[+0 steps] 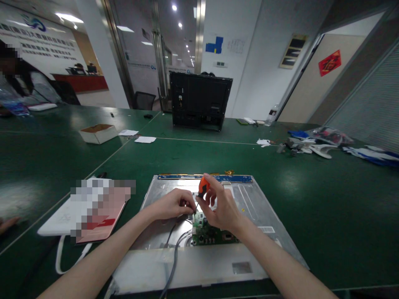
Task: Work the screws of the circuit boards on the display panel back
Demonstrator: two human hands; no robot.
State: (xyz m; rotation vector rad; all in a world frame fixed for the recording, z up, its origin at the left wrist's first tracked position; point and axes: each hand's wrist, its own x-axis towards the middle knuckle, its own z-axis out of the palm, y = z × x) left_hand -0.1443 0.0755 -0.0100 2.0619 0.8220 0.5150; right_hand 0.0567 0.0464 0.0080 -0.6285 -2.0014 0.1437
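My right hand (222, 205) grips a small screwdriver (203, 185) with an orange and black handle. Its thin shaft slants down toward the upper left corner of a green circuit board (202, 234). Close to the shaft's lower end, my left hand (174, 203) is closed with fingertips pinched; what they hold, if anything, is hidden. The board sits on the silver metal back of a flat display panel (258, 220), partly covered by my right hand. A blue strip board (240, 179) runs along the panel's far edge. Grey cables (175, 261) run left of the green board.
A black monitor housing (199, 101) stands upright farther back. To the left lie a white device (59, 216) with a pink phone-like item (109, 216) and an open white box (98, 133). Plastic bags and parts (311, 145) clutter the right. A person (37, 85) sits at far left.
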